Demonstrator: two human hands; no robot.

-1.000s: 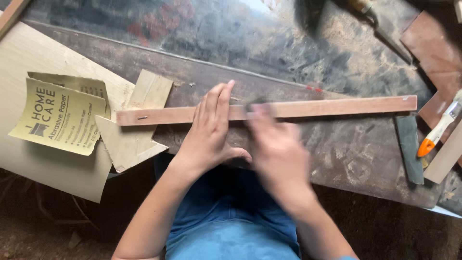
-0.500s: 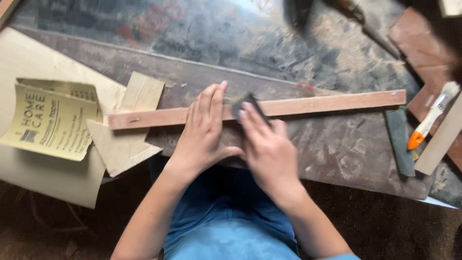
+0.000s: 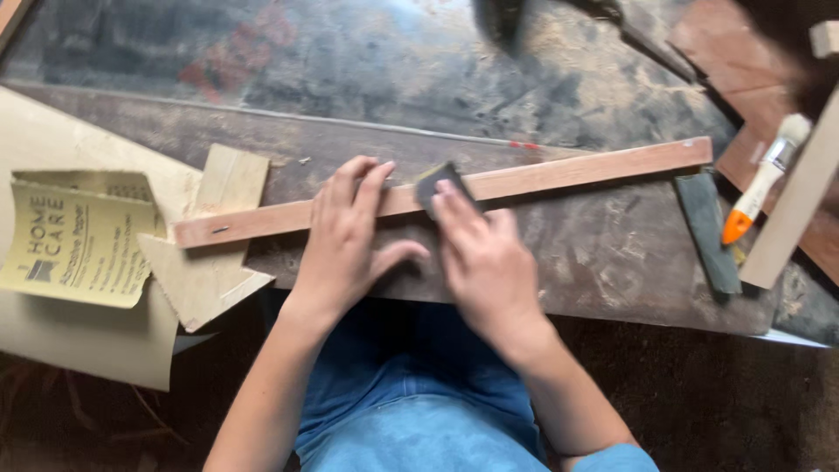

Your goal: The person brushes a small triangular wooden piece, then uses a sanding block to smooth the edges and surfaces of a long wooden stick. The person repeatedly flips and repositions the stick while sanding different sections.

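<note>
A long reddish wooden strip (image 3: 568, 173) lies across a dark, dusty work board (image 3: 612, 253). My left hand (image 3: 345, 236) lies flat on the strip near its middle, fingers spread over it. My right hand (image 3: 485, 258) sits just right of it, fingertips pressing a small dark piece of sandpaper (image 3: 435, 185) against the strip. Both forearms reach up from the bottom of the view over blue trousers.
A folded yellow sandpaper sheet (image 3: 79, 240) lies at the left on pale plywood pieces (image 3: 218, 262). At the right are a dark flat bar (image 3: 708, 232), a white tool with an orange tip (image 3: 756, 188), a pale wood strip (image 3: 800, 197) and reddish boards (image 3: 734, 61).
My right hand with the sandpaper has slid left along the strip, from right of my left hand to close beside it. My left hand has stayed pressed on the strip.
</note>
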